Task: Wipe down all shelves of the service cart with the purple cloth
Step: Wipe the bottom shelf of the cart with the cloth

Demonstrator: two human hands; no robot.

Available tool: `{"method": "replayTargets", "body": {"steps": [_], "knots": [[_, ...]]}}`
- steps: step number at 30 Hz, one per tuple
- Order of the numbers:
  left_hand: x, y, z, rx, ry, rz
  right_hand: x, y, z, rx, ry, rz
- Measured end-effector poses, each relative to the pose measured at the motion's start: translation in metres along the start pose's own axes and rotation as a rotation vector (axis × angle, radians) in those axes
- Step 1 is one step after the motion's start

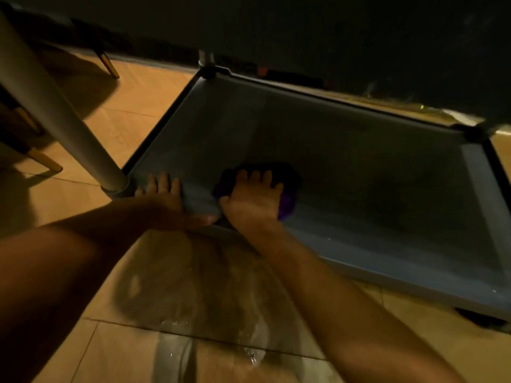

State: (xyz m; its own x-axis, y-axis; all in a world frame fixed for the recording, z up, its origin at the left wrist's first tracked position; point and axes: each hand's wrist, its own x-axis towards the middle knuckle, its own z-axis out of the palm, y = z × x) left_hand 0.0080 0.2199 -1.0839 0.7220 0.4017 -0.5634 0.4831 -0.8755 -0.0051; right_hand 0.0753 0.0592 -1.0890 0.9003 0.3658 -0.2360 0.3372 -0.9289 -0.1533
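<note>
Head view is pretty dim, but we've got our right hand (253, 201) pressing the purple cloth (287, 186) flat, fingers spread, onto the bottom shelf (359, 167) of the service cart near its front-left corner. Our left hand (166, 200) rests flat on the shelf rim beside the cart post (55, 111). Wet patches shine on the floor (210, 313).
</note>
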Motion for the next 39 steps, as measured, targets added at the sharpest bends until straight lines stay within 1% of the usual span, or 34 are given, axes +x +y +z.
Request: {"method": "replayTargets", "body": {"steps": [1, 2, 3, 5, 6, 8, 9, 10, 12, 13, 14, 16, 18, 20, 21, 24, 25, 27, 29, 31, 32, 34, 36, 39], "knots": [[0.003, -0.001, 0.001, 0.004, -0.005, -0.001, -0.006, 0.021, -0.002, -0.023, 0.047, -0.089], [0.007, 0.000, 0.000, 0.009, -0.008, 0.007, -0.012, 0.048, -0.005, -0.042, 0.087, -0.133], [0.009, 0.000, 0.000, 0.007, -0.012, 0.012, -0.020, 0.075, -0.008, -0.056, 0.123, -0.131], [0.012, 0.006, 0.001, 0.000, 0.002, 0.011, -0.036, 0.137, -0.021, -0.074, 0.139, -0.024], [0.010, 0.010, -0.001, 0.010, 0.007, -0.006, -0.044, 0.163, -0.028, -0.075, 0.114, 0.027], [0.006, 0.024, -0.009, 0.044, -0.032, -0.045, -0.048, 0.191, -0.036, -0.010, 0.057, 0.018], [0.004, 0.039, -0.012, 0.073, -0.025, -0.044, -0.044, 0.195, -0.038, 0.050, 0.063, 0.005], [0.004, 0.052, -0.011, 0.100, 0.017, -0.021, -0.037, 0.187, -0.037, 0.116, 0.106, -0.009], [0.003, 0.077, -0.006, 0.087, 0.093, 0.036, -0.018, 0.154, -0.034, 0.195, 0.209, -0.089], [0.000, 0.086, -0.002, 0.068, 0.089, 0.040, -0.011, 0.135, -0.029, 0.193, 0.219, -0.136], [-0.001, 0.090, 0.005, 0.045, 0.073, 0.035, -0.008, 0.119, -0.019, 0.156, 0.187, -0.154], [0.006, 0.091, 0.017, 0.006, 0.064, 0.027, -0.007, 0.113, 0.000, 0.094, 0.124, -0.128], [0.009, 0.083, 0.019, -0.002, 0.065, 0.016, -0.010, 0.133, 0.003, 0.076, 0.166, -0.152], [0.007, 0.081, 0.016, 0.011, 0.044, 0.028, -0.024, 0.175, -0.006, 0.046, 0.203, -0.154], [0.009, 0.081, 0.017, 0.015, 0.043, 0.035, -0.030, 0.204, -0.012, 0.046, 0.219, -0.118], [0.010, 0.085, 0.016, 0.018, 0.019, 0.029, -0.054, 0.296, -0.033, 0.042, 0.245, 0.097], [0.006, 0.081, 0.012, 0.012, 0.025, 0.020, -0.057, 0.306, -0.035, 0.054, 0.228, 0.139], [0.002, 0.084, 0.007, 0.028, 0.060, 0.087, -0.054, 0.298, -0.039, 0.136, 0.238, 0.151], [-0.001, 0.096, 0.009, 0.036, 0.128, 0.193, -0.037, 0.262, -0.035, 0.197, 0.293, 0.005], [-0.010, 0.116, 0.016, 0.050, 0.118, 0.256, -0.027, 0.225, -0.028, 0.161, 0.273, -0.121], [-0.012, 0.125, 0.022, 0.060, 0.095, 0.261, -0.027, 0.218, -0.023, 0.123, 0.246, -0.129], [-0.010, 0.133, 0.028, 0.069, 0.073, 0.240, -0.035, 0.233, -0.022, 0.056, 0.209, -0.134], [-0.011, 0.130, 0.026, 0.094, 0.055, 0.224, -0.052, 0.277, -0.030, 0.020, 0.209, -0.091], [-0.012, 0.131, 0.021, 0.123, 0.031, 0.213, -0.084, 0.338, -0.041, -0.024, 0.191, 0.103]]}}
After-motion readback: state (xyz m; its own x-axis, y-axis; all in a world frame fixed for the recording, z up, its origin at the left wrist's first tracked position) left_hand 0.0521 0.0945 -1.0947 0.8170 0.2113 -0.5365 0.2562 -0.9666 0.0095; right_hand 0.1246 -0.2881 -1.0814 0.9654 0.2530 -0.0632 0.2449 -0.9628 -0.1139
